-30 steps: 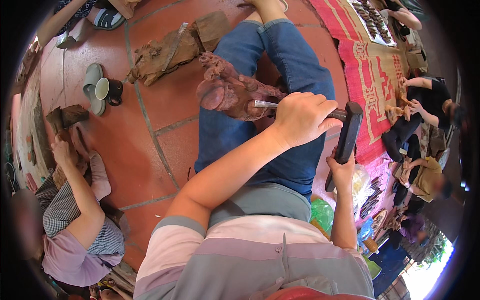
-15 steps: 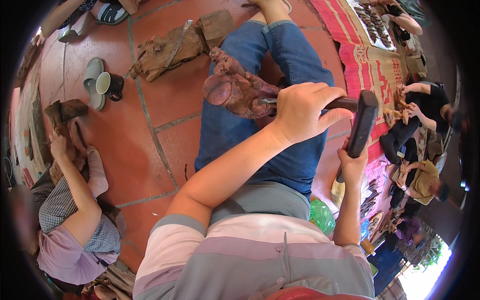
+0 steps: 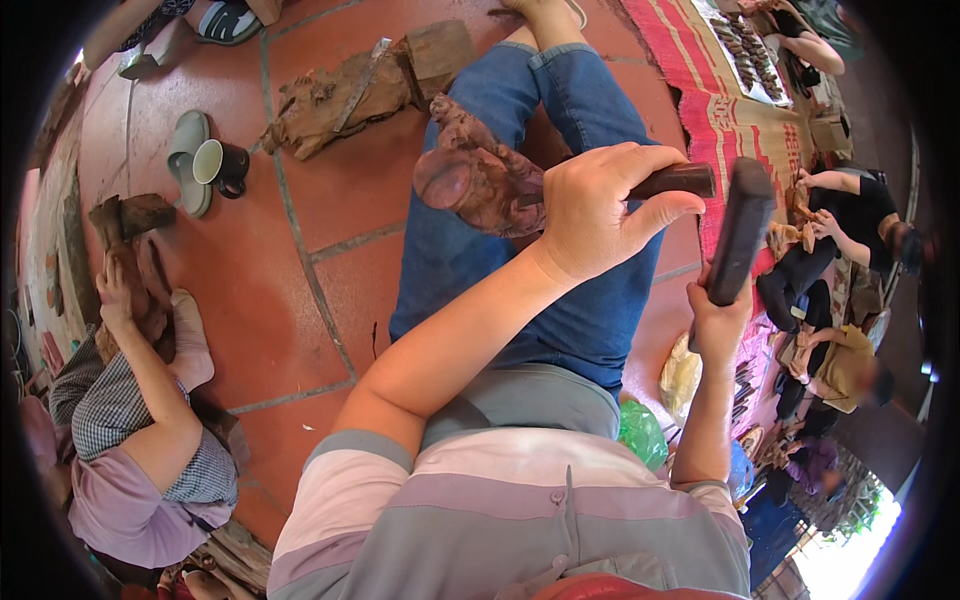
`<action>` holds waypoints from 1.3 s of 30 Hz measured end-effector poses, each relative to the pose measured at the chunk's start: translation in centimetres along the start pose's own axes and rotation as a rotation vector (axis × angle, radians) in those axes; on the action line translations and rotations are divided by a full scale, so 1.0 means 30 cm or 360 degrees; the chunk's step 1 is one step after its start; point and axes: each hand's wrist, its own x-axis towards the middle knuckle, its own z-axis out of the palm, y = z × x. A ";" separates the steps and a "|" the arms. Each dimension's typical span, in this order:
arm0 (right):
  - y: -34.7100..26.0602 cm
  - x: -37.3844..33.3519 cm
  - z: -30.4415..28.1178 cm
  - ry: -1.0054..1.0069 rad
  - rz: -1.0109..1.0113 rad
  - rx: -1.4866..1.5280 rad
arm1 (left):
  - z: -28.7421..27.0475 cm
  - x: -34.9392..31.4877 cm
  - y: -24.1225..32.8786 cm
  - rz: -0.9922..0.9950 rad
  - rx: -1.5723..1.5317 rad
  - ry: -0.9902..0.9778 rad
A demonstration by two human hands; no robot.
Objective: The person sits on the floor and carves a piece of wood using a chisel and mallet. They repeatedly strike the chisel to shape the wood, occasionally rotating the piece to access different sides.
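My left hand (image 3: 598,212) is closed around a wood chisel (image 3: 688,180), whose dark round handle sticks out past my thumb. The chisel's front end meets a reddish-brown wood carving (image 3: 478,185) with a smooth rounded knob, which rests across my jeans-clad legs; my fingers hide most of the blade. To the right, my right hand (image 3: 720,318) grips a dark mallet (image 3: 742,232). Its block-shaped head stands a small gap away from the chisel's butt end.
Rough wood (image 3: 340,100) lies on the tiled floor beyond my legs. A dark mug (image 3: 232,170) and a grey slipper (image 3: 186,150) are at left, near another person handling wood (image 3: 140,285). On the right are a red patterned mat (image 3: 735,110), several people and a green bag (image 3: 640,432).
The mallet has moved right, away from the chisel's butt end, which it was touching or nearly touching. My left hand, chisel and carving have shifted only slightly.
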 end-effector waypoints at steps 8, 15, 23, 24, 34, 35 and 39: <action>-0.004 -0.005 0.009 -0.0018 0.0100 0.0177 | -0.002 0.008 -0.021 -0.0052 0.0012 0.0015; 0.039 -0.034 0.003 -0.0038 0.0094 0.0208 | -0.008 -0.003 0.029 0.0333 0.0363 -0.0192; 0.106 -0.117 0.017 -0.0162 0.0475 0.0381 | 0.060 -0.112 0.017 0.0157 0.0404 -0.0561; 0.124 -0.131 0.012 -0.0191 0.0529 0.0378 | 0.067 -0.118 0.011 0.0156 0.0420 -0.0574; 0.169 -0.119 0.002 -0.0139 0.0566 0.0642 | 0.109 -0.147 -0.032 0.0082 0.0750 -0.0683; 0.166 -0.111 0.005 -0.0141 0.0590 0.0680 | 0.114 -0.151 -0.045 0.0079 0.0806 -0.0701; 0.213 -0.089 0.002 -0.0258 0.0737 0.0791 | 0.125 -0.155 -0.074 0.0042 0.0894 -0.0695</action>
